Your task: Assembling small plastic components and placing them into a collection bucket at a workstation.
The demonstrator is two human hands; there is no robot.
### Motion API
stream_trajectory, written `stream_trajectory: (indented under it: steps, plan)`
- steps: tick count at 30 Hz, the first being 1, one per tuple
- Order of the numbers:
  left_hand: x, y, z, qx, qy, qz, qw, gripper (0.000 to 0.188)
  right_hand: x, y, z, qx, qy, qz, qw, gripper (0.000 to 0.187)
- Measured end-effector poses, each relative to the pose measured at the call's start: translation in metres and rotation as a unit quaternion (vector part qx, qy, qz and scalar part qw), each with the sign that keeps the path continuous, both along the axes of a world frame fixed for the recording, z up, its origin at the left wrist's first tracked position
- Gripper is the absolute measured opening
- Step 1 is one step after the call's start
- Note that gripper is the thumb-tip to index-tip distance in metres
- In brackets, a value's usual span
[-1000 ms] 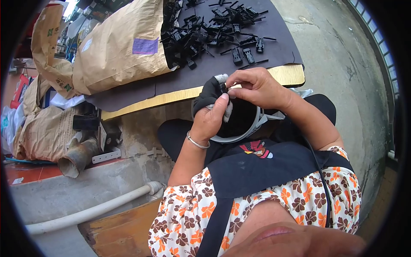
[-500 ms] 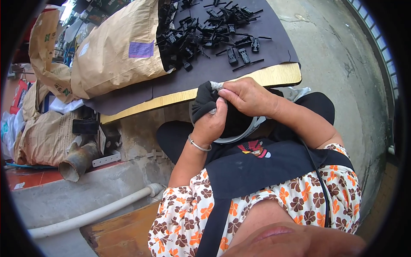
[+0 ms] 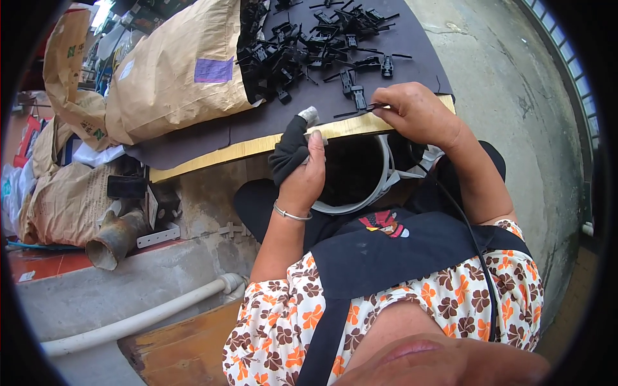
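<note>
My right hand (image 3: 421,116) is at the table's front edge, its thumb and forefinger pinching the thin arm of a black plastic part (image 3: 358,100) lying there. Just to the left, my left hand (image 3: 302,177) is raised over the bucket's rim with the thumb up and the forefinger stretched out; I see nothing in it. A black fabric glove (image 3: 286,157) covers its fingers, and the forefinger's tip is wrapped in pale grey material (image 3: 309,116). Several more black plastic parts with thin side arms (image 3: 322,48) lie piled on the dark tabletop (image 3: 418,38).
A large brown paper sack (image 3: 174,77) lies on the table's left, its mouth toward the pile. Below the table edge stands a dark bucket with a pale rim (image 3: 335,209). A rusty pipe piece (image 3: 112,244) and a white pipe (image 3: 141,321) are at lower left.
My hands were together at the glove's fingertip. The right one has moved up and right to the table edge and taken hold of a black plastic part; the left has shifted slightly left.
</note>
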State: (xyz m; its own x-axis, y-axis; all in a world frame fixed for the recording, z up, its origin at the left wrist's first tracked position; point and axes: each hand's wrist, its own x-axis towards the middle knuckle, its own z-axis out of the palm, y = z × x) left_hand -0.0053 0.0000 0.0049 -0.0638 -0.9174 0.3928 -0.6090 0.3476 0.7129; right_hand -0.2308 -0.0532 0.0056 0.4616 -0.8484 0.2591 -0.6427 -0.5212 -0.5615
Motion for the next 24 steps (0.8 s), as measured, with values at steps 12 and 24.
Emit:
stream_trajectory:
  steps: [12, 24]
  plan:
    - [-0.015, -0.004, -0.012, 0.095, 0.216, -0.056, 0.970, 0.034, 0.039, 0.029, 0.001, -0.066, -0.208, 0.094, 0.971, 0.016]
    - [-0.019, 0.005, -0.006, 0.116, 0.131, -0.095, 0.980, 0.033, 0.036, 0.019, -0.008, 0.137, -0.247, 0.081, 0.956, 0.019]
